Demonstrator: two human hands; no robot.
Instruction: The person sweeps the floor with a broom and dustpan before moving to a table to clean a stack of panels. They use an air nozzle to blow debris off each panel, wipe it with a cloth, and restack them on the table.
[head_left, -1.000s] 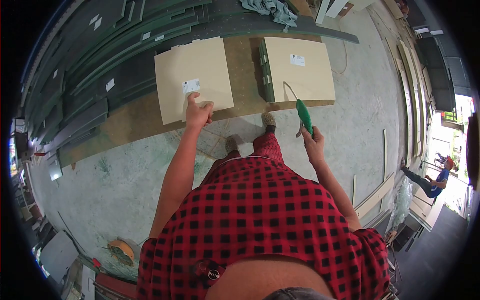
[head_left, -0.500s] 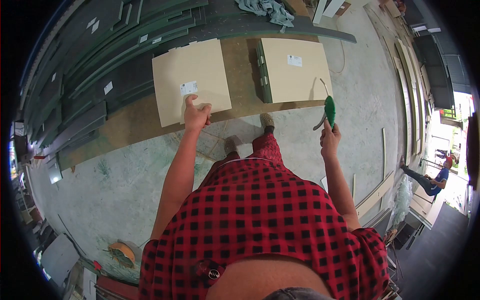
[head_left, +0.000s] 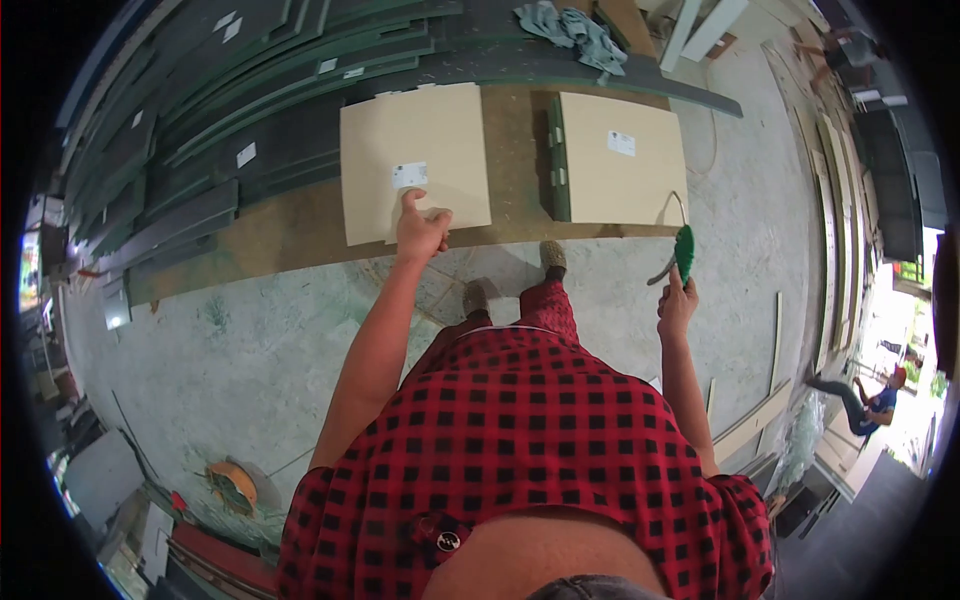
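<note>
My left hand (head_left: 424, 232) is over the near edge of the left stack of beige panels (head_left: 430, 130), its index finger extended beside a white label (head_left: 409, 175). Nothing shows between its spread fingers; whether the fingertip touches the panel I cannot tell. In my right hand (head_left: 677, 305) is a green-handled tool (head_left: 684, 250) with a thin curved metal end pointing away from me. That tool is near the front right corner of the other beige panel stack (head_left: 625, 165), which also bears a white label.
Dark green boards (head_left: 250, 110) lie in piles at the upper left. A grey cloth (head_left: 575, 38) rests at the top. An orange round object (head_left: 232, 487) is on the floor at lower left. Another person (head_left: 875, 405) is at the far right.
The stacks and surroundings have shifted rightward and slightly down in the view. My left hand keeps its pose by the label; my right hand with the tool appears slightly lower.
</note>
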